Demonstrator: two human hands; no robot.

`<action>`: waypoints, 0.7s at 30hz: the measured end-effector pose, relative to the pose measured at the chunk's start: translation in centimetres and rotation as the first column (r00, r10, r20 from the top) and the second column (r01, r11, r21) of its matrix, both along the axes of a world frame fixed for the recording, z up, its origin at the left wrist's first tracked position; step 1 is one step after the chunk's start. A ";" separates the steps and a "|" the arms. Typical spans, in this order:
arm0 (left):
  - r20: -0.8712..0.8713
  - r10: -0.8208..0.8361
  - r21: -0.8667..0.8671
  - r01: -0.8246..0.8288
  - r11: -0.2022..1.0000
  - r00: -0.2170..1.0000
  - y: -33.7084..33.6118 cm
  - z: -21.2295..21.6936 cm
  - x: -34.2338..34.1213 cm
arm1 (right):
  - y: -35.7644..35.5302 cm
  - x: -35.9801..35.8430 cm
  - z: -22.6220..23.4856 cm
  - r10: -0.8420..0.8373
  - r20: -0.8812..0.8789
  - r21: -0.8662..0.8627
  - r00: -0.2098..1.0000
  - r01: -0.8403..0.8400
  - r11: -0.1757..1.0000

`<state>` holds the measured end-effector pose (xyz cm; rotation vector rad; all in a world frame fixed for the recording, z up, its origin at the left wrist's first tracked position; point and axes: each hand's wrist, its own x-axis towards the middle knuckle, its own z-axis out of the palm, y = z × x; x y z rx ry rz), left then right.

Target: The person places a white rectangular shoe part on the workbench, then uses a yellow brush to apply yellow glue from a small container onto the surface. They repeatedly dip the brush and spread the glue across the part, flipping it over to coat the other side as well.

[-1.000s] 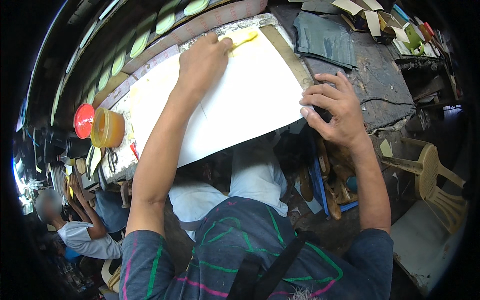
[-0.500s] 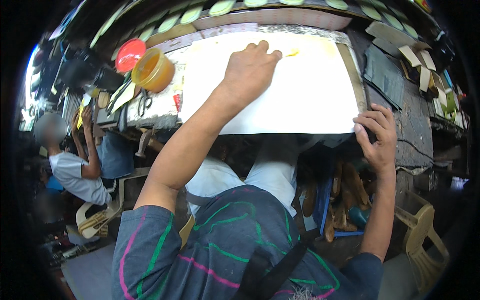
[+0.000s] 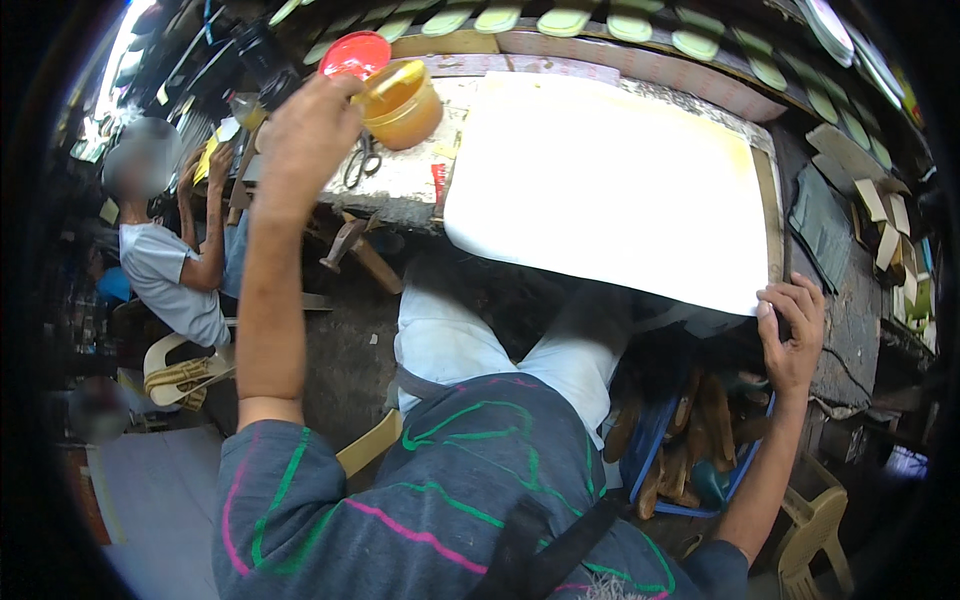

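Across the desk point(image 3: 405, 180) before me lies one white sheet point(image 3: 610, 190), its near edge reaching past the rim; clock directions run from its middle. My two hands are wide apart; the left hand point(image 3: 305, 130), at ten o'clock, pinches one yellowish flat piece point(image 3: 392, 82) at the mouth of one amber tub point(image 3: 415, 130); one red lid point(image 3: 350, 52) sits just beyond. At four o'clock my right hand point(image 3: 795, 330) touches the sheet's near corner; I cannot tell whether it grips. Crowding nine o'clock are one pair of scissors point(image 3: 362, 160), close in front of the tub, and one small red item point(image 3: 438, 182) by the sheet's edge; one hammer point(image 3: 345, 243) lies farther out that way, and beyond it sits one other person point(image 3: 165, 265); at three are dark grey pieces point(image 3: 820, 230), stacked too closely to count; along twelve run at least eight pale green insole shapes point(image 3: 563, 22); at five, one blue crate point(image 3: 648, 425) holds several overlapping wooden forms point(image 3: 715, 420), and one beige chair point(image 3: 815, 525) stands beyond.
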<state>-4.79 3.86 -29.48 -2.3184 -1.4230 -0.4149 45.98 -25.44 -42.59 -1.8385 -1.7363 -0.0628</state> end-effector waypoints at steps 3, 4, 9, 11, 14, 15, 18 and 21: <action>-0.093 -0.022 -0.134 0.010 0.991 0.995 2.5 3.7 -4.2 | 0.1 0.1 -0.1 0.017 0.007 0.006 1.000 -0.017 1.000; -0.138 -0.084 -0.183 0.057 0.981 0.987 3.7 4.3 -5.2 | 0.2 0.1 -0.2 0.023 0.006 0.012 1.000 -0.023 1.000; -0.396 -0.030 -0.263 -0.082 0.961 0.918 9.8 2.3 -4.3 | 0.0 0.0 -0.2 0.024 0.021 0.005 0.999 -0.024 1.000; -0.452 -0.074 -0.323 -0.086 0.942 0.889 11.1 1.7 -2.9 | -0.1 -0.1 -0.3 0.022 0.015 0.010 1.000 -0.022 1.000; -0.403 -0.211 -0.521 -0.034 0.853 0.890 11.3 3.3 -2.3 | -0.2 -0.1 -0.4 0.010 0.011 0.008 1.000 -0.010 1.000; -0.327 -0.234 -0.585 -0.001 0.811 0.915 11.0 4.4 -2.7 | -0.3 -0.1 -0.4 0.006 0.010 0.005 1.000 -0.006 1.000; -0.019 -0.042 -0.702 0.017 0.712 0.999 10.0 7.5 -5.0 | -0.1 0.0 -0.5 -0.006 0.030 -0.005 1.000 0.006 1.000; 0.438 0.061 -0.568 0.224 0.792 0.897 8.7 8.2 -7.5 | 0.1 0.1 -0.6 0.013 0.031 -0.003 0.999 -0.013 1.000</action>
